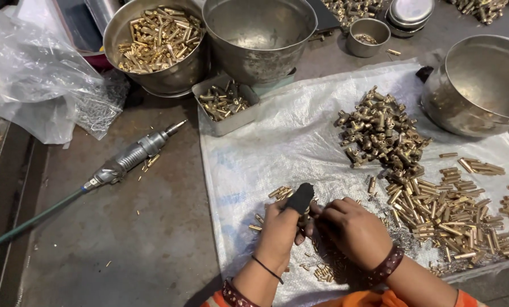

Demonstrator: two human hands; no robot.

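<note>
L hand: lower centre of frame; black sleeve over one finger, fingers curled in, pinching a small brass part w/ R hand. Part mostly hidden, shape unclear.
R hand: just right of L, fingertips pressed onto same part; the two hands touch.
Work spot: over white plastic sheet on tabletop, loose small brass bits just beside hands.
Supply: brass tube pile right of hands; T-shaped fittings heap above it, centre right.
Containers: bowl of brass pieces upper left; empty steel bowl top centre; small tray below; big steel pot upper right.
Tool: air driver w/ hose, left centre, well apart from hands.
Technique (judgement): keep part low over sheet so drops stay put; grip w/ sleeved finger for bite; align pieces square before pressing; keep done pcs apart from raw pile.
</note>
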